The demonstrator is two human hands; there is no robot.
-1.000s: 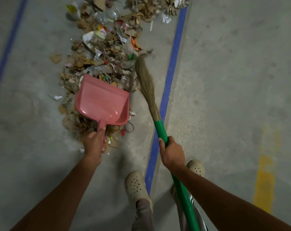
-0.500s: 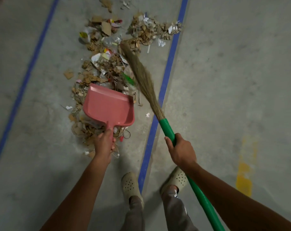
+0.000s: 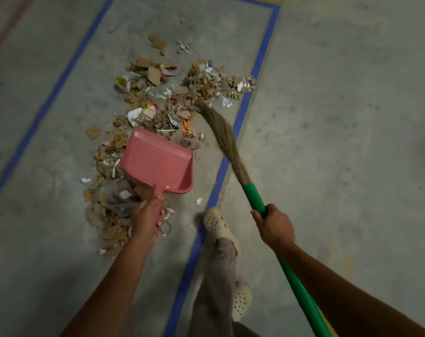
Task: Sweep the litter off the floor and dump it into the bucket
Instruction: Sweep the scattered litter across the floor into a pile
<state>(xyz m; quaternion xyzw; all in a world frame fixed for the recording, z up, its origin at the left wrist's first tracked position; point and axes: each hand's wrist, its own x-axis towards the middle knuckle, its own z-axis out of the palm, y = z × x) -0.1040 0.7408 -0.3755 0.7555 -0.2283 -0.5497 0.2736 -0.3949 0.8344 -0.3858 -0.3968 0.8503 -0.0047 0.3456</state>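
Observation:
A long strip of litter (image 3: pixel 155 100), mostly cardboard scraps, paper and clear plastic, lies on the concrete floor. My left hand (image 3: pixel 147 218) grips the handle of a pink dustpan (image 3: pixel 158 161), which is held over the near part of the litter with nothing in its tray. My right hand (image 3: pixel 274 226) grips the green handle of a grass broom (image 3: pixel 226 139). The broom's bristle tip touches the litter on its right side. No bucket is in view.
Blue tape lines (image 3: pixel 233 132) frame the floor strip that holds the litter. My two feet in pale clogs (image 3: pixel 215 221) stand on and beside the right tape line. A yellow floor mark (image 3: pixel 338 261) lies at the right.
The view has drawn back, so more of the litter and the far tape line show. The broom tip swung right to the pile's right side. One foot has stepped forward.

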